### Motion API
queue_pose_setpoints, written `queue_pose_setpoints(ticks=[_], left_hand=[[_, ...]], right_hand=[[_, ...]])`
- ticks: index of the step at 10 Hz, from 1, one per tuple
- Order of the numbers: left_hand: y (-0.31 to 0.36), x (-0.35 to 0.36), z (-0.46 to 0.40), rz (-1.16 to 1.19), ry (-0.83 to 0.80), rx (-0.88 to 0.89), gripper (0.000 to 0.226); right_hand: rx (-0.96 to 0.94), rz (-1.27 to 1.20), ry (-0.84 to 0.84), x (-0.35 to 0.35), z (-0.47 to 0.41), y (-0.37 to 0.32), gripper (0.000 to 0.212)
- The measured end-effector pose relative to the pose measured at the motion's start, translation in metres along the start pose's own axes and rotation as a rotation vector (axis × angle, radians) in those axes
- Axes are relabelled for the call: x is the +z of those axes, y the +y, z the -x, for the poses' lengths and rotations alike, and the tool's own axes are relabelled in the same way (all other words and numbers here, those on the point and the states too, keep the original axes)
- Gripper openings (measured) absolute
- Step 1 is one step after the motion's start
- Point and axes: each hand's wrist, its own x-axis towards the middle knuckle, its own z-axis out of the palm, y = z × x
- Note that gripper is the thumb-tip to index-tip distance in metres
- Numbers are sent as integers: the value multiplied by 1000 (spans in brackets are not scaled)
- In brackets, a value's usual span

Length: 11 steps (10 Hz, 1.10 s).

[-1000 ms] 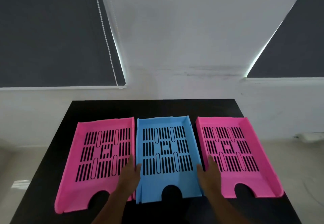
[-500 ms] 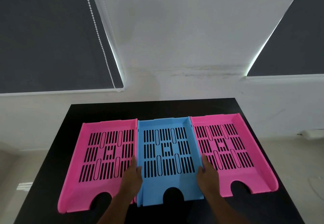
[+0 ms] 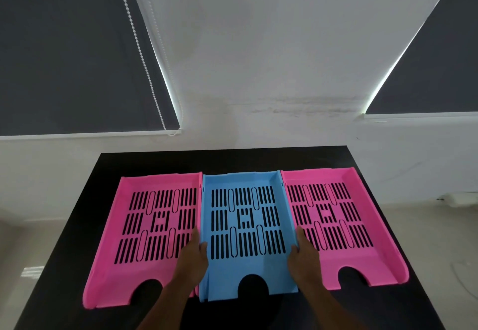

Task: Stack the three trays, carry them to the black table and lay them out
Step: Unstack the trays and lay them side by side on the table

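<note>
Three slotted plastic trays lie side by side on the black table (image 3: 108,172). The blue tray (image 3: 245,262) is in the middle, with a pink tray (image 3: 129,272) on its left and another pink tray (image 3: 362,260) on its right. My left hand (image 3: 194,254) grips the blue tray's left side wall, thumb over the rim. My right hand (image 3: 302,254) holds the blue tray's right side wall the same way. The blue tray's walls touch or overlap both pink trays' inner edges.
The table's far edge stands close to a white wall (image 3: 258,71) with dark roller blinds (image 3: 64,58) on both sides. A bead cord (image 3: 139,53) hangs by the left blind. Pale floor (image 3: 439,226) shows to the right and left of the table.
The blue tray sits closer against the right pink tray than a second ago, closing the gap there. Both hands stay on the blue tray's sides; the view has shifted slightly.
</note>
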Motion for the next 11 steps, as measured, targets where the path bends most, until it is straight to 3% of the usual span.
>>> queue_pose_setpoints(ticks=[5,8,11], left_hand=[[36,-6,-56,-37,2,-6,55],[42,-7,-95,-139,10,-1,40],[40,-4,-90,-177,35,43,53]], right_hand=[[-20,-37,38,8,-61,-16,60],[-7,8,16,7,-88,-37,56],[-21,-23,-57,-4,-86,-44,43]])
